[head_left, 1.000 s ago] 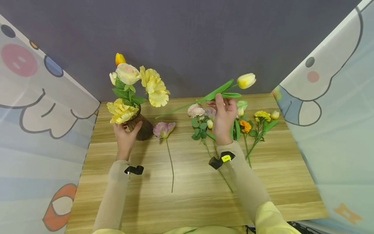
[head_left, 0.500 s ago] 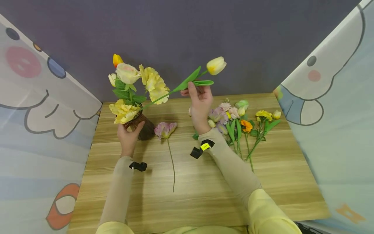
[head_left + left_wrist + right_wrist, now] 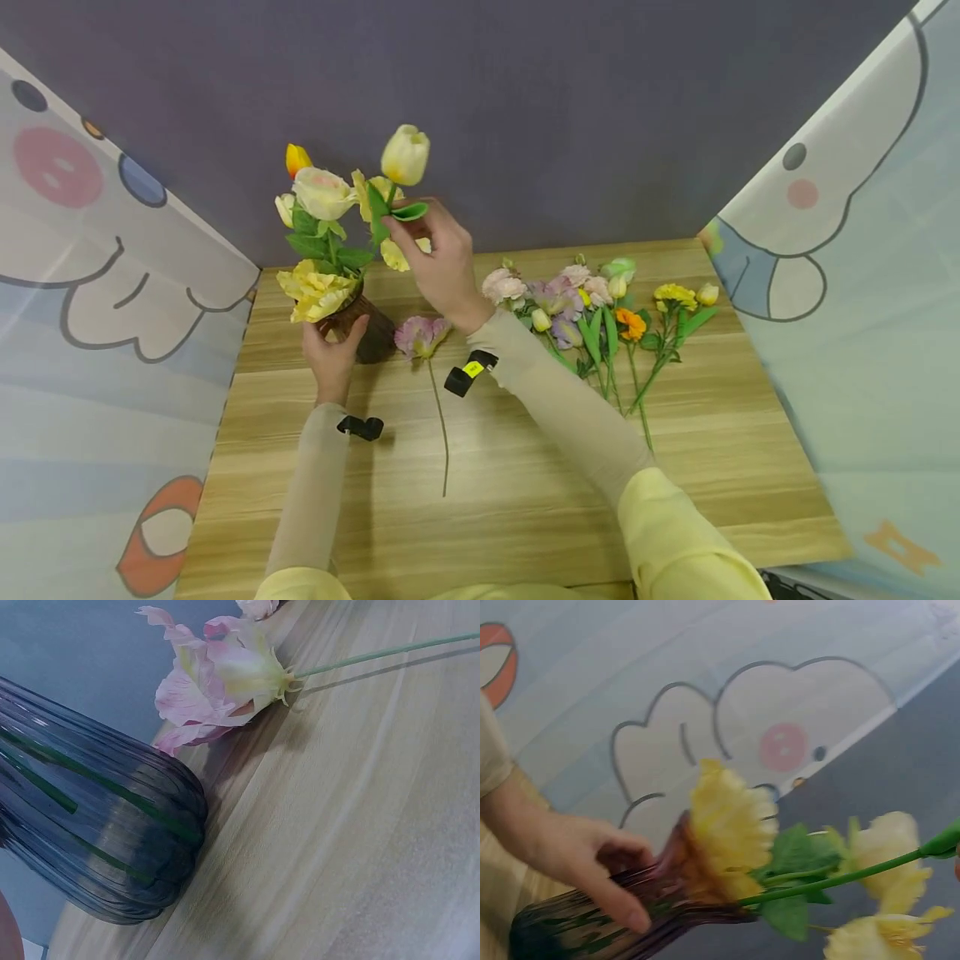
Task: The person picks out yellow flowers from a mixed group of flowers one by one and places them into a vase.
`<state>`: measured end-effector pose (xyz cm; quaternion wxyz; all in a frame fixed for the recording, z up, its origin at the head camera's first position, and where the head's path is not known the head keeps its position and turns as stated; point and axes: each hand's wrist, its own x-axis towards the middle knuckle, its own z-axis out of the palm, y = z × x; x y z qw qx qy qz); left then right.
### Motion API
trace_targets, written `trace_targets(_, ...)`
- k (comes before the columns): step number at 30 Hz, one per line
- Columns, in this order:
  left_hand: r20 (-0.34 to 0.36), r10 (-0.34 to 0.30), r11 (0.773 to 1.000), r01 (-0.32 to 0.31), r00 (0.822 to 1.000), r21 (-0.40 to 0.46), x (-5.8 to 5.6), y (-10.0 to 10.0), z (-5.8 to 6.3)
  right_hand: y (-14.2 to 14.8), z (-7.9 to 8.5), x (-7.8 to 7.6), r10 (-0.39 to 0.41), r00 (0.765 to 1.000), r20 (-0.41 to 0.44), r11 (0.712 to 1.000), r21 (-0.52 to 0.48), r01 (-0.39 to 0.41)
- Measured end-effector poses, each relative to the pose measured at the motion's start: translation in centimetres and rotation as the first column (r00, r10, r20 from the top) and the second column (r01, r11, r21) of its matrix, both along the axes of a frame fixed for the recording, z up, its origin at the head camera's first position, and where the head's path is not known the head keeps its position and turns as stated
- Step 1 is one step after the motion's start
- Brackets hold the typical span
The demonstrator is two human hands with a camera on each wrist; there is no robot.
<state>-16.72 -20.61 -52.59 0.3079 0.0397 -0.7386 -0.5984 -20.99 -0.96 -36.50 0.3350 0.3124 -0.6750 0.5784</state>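
Note:
My left hand [image 3: 332,358] grips the ribbed dark glass vase [image 3: 373,335] just below its mouth. Thumb and fingers go round the glass in the right wrist view. A white-yellow tulip [image 3: 406,156] is pinched by my right hand [image 3: 444,265] near its leaves, bloom up. In the right wrist view its green stem [image 3: 840,880] slants into the vase's flared mouth. Standing in the vase are a cream rose [image 3: 324,193], an orange-yellow tulip [image 3: 297,161] and ruffled yellow flowers [image 3: 315,292]. Stems show through the glass [image 3: 112,817] in the left wrist view.
A pink-purple flower [image 3: 422,337] lies just right of the vase, its stem toward the front edge. Farther right lie several pink, purple and white blooms [image 3: 557,296], an orange flower [image 3: 631,324] and a yellow spray [image 3: 674,294]. A dark grey wall [image 3: 525,125] stands behind.
My right hand has carried the tulip leftward from above the loose flowers to the vase, and the tulip has turned more upright. The left hand stays on the vase.

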Motion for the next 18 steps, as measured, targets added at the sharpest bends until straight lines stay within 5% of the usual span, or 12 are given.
trace_targets(5,0.001,0.002,1.000,-0.002,1.000,0.002,-0.1,-0.2,-0.2,-2.1,-1.3,-0.4,-0.002,0.997,0.076,0.980,0.197,-0.014)
trace_targets(9,-0.008,0.009,1.000,-0.009,1.000,0.009,0.0,-0.2,-0.2,-3.4,-3.2,-0.3,-0.007,0.982,0.188,0.935,0.351,-0.060)
trace_targets(14,0.034,0.005,1.000,-0.005,0.999,0.002,0.3,0.0,0.0,-4.0,-6.0,0.0,-0.006,0.925,0.379,0.857,0.479,-0.190)
trace_targets(18,0.058,0.007,1.000,-0.007,0.998,0.011,0.2,-0.2,-0.1,-3.7,-8.2,0.5,0.013,0.885,0.466,0.832,0.486,-0.268)
